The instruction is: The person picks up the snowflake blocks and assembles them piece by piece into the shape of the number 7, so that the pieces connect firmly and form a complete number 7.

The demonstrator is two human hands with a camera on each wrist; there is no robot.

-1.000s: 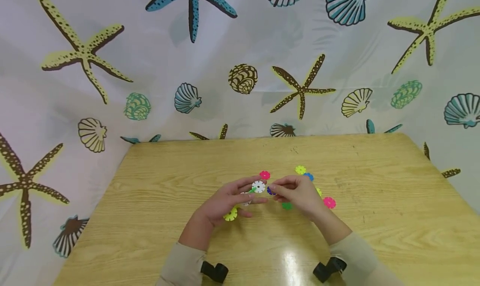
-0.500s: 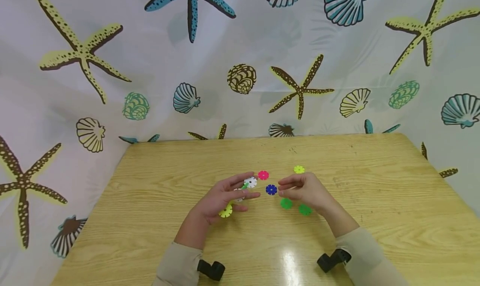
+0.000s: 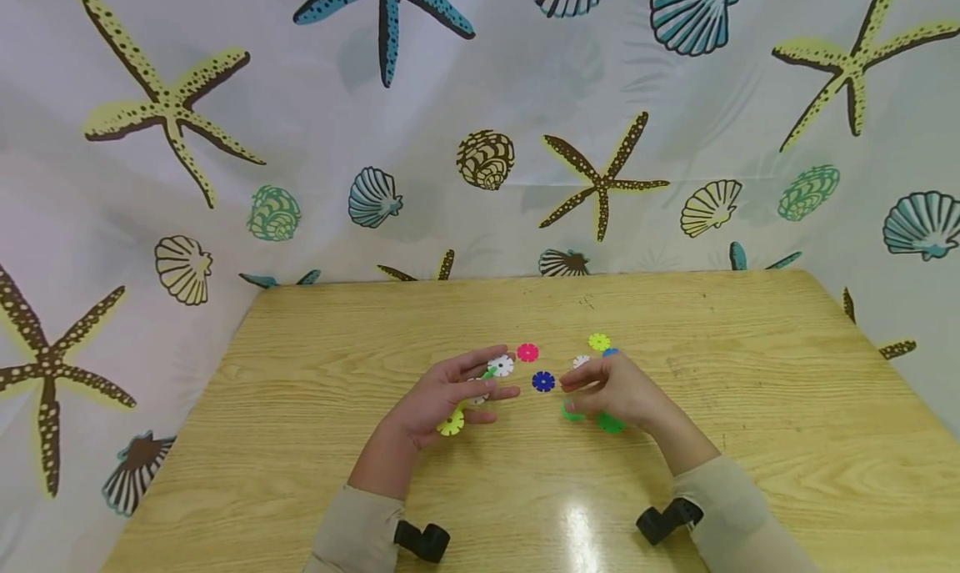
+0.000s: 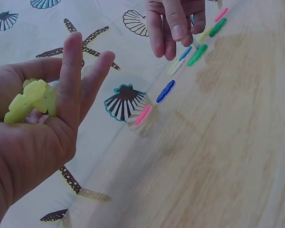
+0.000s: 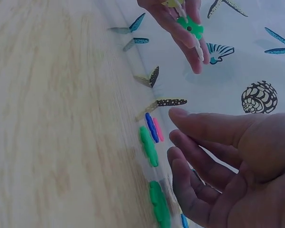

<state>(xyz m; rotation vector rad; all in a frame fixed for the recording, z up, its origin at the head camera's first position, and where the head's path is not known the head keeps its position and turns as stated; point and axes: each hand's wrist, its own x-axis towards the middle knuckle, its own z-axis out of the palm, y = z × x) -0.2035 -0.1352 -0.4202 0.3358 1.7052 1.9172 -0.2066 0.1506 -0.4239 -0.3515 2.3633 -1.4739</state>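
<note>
My left hand point(image 3: 431, 402) holds a small chain of joined notched plastic discs between thumb and fingers. In the head view it shows a white disc point(image 3: 500, 366) at the upper end and a yellow disc point(image 3: 451, 423) at the lower end, with green between. My right hand point(image 3: 630, 394) hovers low over the loose discs, its fingers loosely bent and nothing held in them. Its thumb tip overlaps a green disc point(image 3: 573, 414) in the head view; whether they touch I cannot tell. Another green disc point(image 3: 611, 424) lies beneath that hand.
A dark blue disc point(image 3: 543, 381) lies flat between the hands, with a pink disc point(image 3: 528, 353) behind it. Farther back are a yellow disc point(image 3: 599, 341), a white disc point(image 3: 581, 361) and a partly hidden light blue disc point(image 3: 611, 353). Patterned cloth borders the wooden table point(image 3: 337, 323).
The right hand let go of the dark blue disc, which now lies on the table. It then shifted right and lowered toward the green disc. The left hand moved slightly left with its chain.
</note>
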